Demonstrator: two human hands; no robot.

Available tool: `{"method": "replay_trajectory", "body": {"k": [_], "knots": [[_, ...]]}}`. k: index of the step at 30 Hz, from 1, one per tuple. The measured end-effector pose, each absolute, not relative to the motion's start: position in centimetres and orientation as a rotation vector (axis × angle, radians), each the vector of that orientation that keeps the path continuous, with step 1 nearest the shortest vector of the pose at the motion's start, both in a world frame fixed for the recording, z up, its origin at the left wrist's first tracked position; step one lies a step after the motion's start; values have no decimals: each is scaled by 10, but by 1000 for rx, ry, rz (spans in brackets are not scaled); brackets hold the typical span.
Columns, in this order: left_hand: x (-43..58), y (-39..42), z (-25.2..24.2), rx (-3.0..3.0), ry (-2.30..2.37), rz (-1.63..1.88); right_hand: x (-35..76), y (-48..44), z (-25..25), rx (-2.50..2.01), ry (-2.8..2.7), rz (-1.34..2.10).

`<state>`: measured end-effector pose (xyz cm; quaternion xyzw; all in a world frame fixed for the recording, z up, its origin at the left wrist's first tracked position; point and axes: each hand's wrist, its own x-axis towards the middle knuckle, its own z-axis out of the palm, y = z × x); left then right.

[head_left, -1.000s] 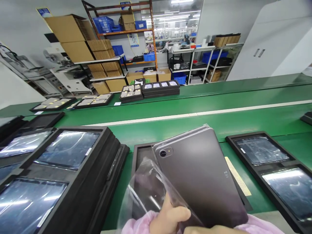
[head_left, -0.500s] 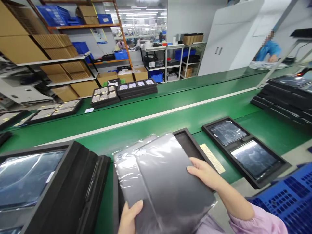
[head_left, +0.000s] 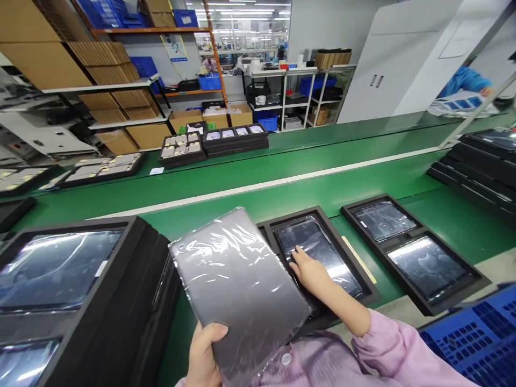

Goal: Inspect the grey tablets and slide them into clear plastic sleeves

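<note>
A flat grey tablet in clear plastic film is tilted up over the belt, its plain back toward me. My left hand grips its lower left edge, thumb on top. To its right lies a black foam tray, partly covered by the held tablet. In the tray's right compartment sits another film-wrapped tablet, dark glossy face up. My right hand rests on the left edge of that tablet, fingers stretched out and gripping nothing. The tray's left compartment is mostly hidden.
A stack of foam trays stands at left. Another tray with two wrapped tablets lies at right, past a yellowish paper strip. More trays are stacked far right. A blue crate is at lower right.
Two wrapped tablets were held overlapped in both hands. One now lies in the tray's right compartment under my right hand; the other stays in my left hand, shifted left.
</note>
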<state>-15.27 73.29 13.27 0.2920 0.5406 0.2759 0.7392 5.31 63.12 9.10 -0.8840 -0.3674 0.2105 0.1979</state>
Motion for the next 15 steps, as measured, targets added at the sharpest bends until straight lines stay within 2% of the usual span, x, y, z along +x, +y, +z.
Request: {"method": "replay_trajectory", "body": {"k": [5,8,12,14,15], "knots": [[-143,726,129,655,977,594,76,610,124,-2053,-1168,726],[-134,722,131,692,885,534,85,600,152,-1931,-1376,522],[-115,715,136,725,851,511,63,599,169,-2105,-1495,80],[-103,708,137,735,825,497,33,603,170,-2002,-1688,22],[-97,705,137,734,812,485,15,606,170,-1827,-1874,124]]}}
